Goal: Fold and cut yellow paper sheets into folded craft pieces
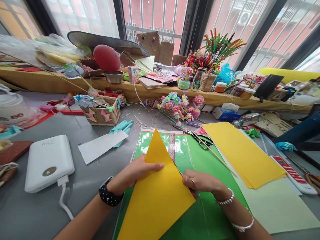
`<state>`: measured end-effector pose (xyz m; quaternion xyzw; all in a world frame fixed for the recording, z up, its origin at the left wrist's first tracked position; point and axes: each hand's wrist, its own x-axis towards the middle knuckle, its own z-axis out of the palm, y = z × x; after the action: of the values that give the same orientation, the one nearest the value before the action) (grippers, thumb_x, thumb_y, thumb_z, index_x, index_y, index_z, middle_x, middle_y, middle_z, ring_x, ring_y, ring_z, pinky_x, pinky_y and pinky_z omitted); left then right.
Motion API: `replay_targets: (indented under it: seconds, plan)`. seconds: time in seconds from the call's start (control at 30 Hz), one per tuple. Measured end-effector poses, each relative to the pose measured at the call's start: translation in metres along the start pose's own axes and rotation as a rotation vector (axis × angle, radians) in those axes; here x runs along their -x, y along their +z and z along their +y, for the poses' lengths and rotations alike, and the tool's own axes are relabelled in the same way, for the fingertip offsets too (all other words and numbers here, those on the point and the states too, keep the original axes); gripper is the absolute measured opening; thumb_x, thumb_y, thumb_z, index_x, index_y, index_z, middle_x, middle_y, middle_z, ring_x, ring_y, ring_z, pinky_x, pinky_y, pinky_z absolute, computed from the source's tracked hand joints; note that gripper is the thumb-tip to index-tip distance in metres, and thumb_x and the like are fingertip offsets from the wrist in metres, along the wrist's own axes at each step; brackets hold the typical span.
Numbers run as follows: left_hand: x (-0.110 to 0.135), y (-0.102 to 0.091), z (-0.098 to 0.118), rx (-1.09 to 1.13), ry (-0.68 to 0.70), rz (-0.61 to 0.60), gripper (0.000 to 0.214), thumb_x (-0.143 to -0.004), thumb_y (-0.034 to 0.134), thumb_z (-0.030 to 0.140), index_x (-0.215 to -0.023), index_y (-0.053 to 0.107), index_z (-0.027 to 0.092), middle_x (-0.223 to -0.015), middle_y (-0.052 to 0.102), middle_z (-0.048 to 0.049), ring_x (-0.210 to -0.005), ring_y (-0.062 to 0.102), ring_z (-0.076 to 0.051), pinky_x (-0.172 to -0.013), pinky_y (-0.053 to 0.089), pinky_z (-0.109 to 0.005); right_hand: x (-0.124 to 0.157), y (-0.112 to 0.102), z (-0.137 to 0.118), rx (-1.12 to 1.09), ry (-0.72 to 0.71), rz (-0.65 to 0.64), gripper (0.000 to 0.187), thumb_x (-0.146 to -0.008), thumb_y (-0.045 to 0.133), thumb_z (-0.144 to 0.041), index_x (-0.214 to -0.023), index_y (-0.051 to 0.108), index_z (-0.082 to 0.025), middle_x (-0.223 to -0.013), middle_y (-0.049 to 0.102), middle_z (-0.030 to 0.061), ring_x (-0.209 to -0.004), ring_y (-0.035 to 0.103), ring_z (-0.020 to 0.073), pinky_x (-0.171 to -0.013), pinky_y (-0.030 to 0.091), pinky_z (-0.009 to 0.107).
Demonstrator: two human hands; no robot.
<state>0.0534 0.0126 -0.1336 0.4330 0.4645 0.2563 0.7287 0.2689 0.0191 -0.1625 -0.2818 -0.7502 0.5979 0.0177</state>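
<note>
A yellow paper sheet (157, 190), folded to a point at the top, lies over a green sheet in a clear sleeve (192, 156) on the grey table. My left hand (132, 173) rests on the yellow paper's left edge with its fingers pressed flat on the sheet. My right hand (200, 181) pinches the paper's right edge, fingers closed, with a thin metal thing I cannot make out showing at the fingertips. A black watch is on my left wrist, and silver bracelets are on my right.
Scissors (202, 140) and a thin stick (215, 155) lie beyond my hands. A stack of yellow sheets (242, 153) sits to the right. A white power bank (48, 161) with a cable sits to the left, near a white paper strip (101, 150). Craft flowers, baskets and clutter fill the back.
</note>
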Motion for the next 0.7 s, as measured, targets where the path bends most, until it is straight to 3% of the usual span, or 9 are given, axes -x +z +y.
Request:
replay_targets:
  seconds: [0.7]
  plan:
    - [-0.0008, 0.0, -0.002, 0.035, -0.003, -0.033, 0.025, -0.064, 0.067, 0.032, -0.085, 0.062, 0.019, -0.084, 0.068, -0.0027, -0.073, 0.063, -0.019, -0.065, 0.047, -0.027, -0.0002, 0.0005, 0.0003, -0.003, -0.028, 0.016, 0.069, -0.06, 0.012, -0.08, -0.039, 0.036, -0.018, -0.035, 0.035, -0.0041, -0.031, 0.035, 0.0052, -0.032, 0.028, 0.021]
